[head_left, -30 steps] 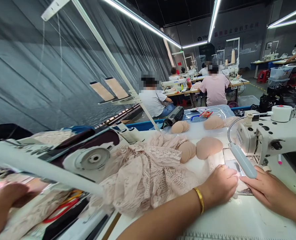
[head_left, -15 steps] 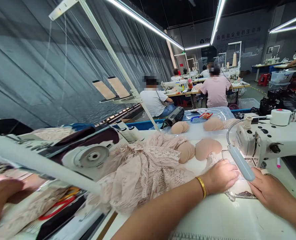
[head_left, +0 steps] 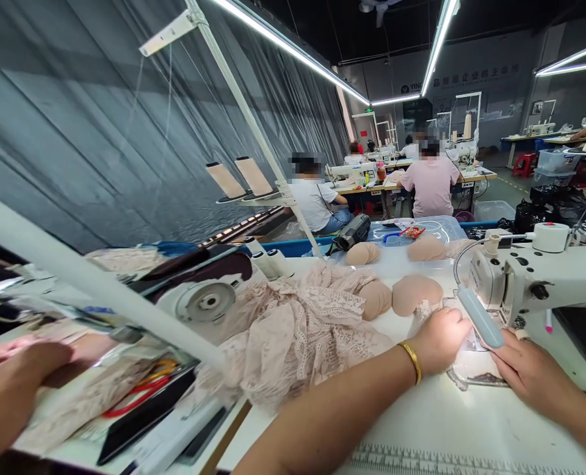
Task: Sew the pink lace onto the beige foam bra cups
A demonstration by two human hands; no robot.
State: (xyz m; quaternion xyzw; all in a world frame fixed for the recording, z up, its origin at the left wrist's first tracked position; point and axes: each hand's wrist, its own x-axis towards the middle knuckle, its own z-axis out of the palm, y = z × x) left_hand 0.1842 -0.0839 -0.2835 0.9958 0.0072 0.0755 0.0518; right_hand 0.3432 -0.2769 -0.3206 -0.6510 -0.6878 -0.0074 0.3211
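Observation:
My left hand (head_left: 440, 337), with a gold bangle on its wrist, lies curled on a piece of pale pink lace (head_left: 464, 369) under the head of a white sewing machine (head_left: 535, 274). My right hand (head_left: 530, 373) presses down on the same lace piece just right of the needle area; its fingertips are hidden behind the machine's blue-grey lamp (head_left: 478, 316). A large heap of pink lace fabric (head_left: 297, 330) trails away to the left of my left hand. Two beige foam cups (head_left: 414, 293) rest just beyond my left hand.
Another person's hand (head_left: 20, 376) works at the near left over fabric and red-handled scissors (head_left: 129, 396). A second machine with a handwheel (head_left: 206, 302) stands left of the lace heap. More foam cups (head_left: 362, 253) and a clear tub (head_left: 436, 227) sit behind. Seated workers (head_left: 431, 185) sew further back.
Both my hands have slid a little away from me with the lace piece toward the machine head. The camera has shifted slightly; the other person's hand at the left moved a bit.

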